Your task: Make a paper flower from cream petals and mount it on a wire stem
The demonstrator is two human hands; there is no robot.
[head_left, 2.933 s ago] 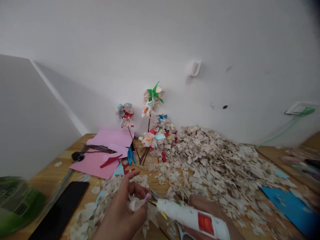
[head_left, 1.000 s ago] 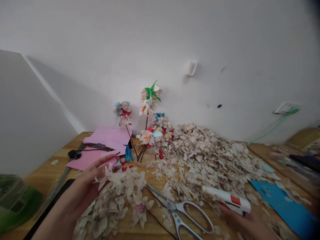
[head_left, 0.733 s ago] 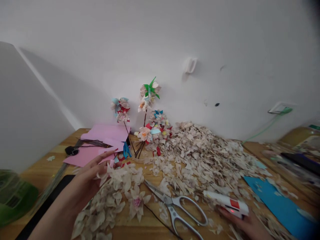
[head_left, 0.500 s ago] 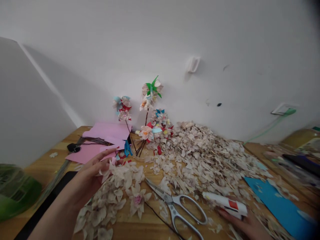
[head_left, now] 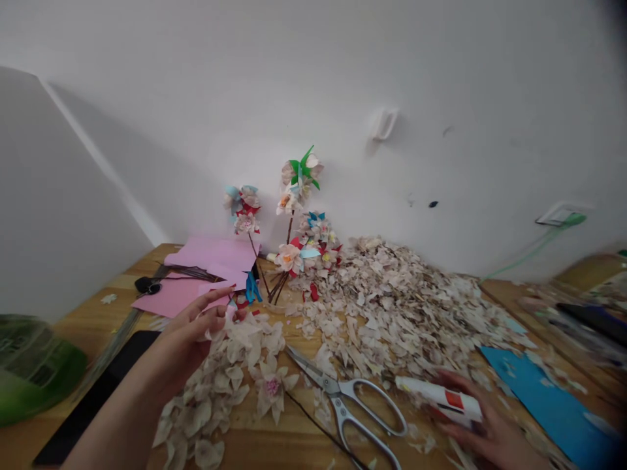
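My left hand (head_left: 196,329) hovers over a heap of pale dried petals (head_left: 196,405), its fingers closed on a small pale petal piece (head_left: 230,311). Low on the right, my right hand (head_left: 482,421) has its fingers around a white tube with a red label (head_left: 438,397), which lies low over the table. Between the hands are open silver scissors (head_left: 333,386) and a pale flower with a pink centre (head_left: 272,386) on a dark stem. Several made flowers (head_left: 290,258) on brown stems stand against the wall.
A large pile of dried petals (head_left: 401,300) spreads along the wall. Pink paper (head_left: 171,297), dark wires (head_left: 196,271) and a black flat object (head_left: 98,405) lie left, beside a green container (head_left: 36,372). Blue card (head_left: 533,398) lies at the right.
My right hand has come up around the white tube, its fingers now showing on both sides. My left hand stays almost in place. The view has shifted slightly.
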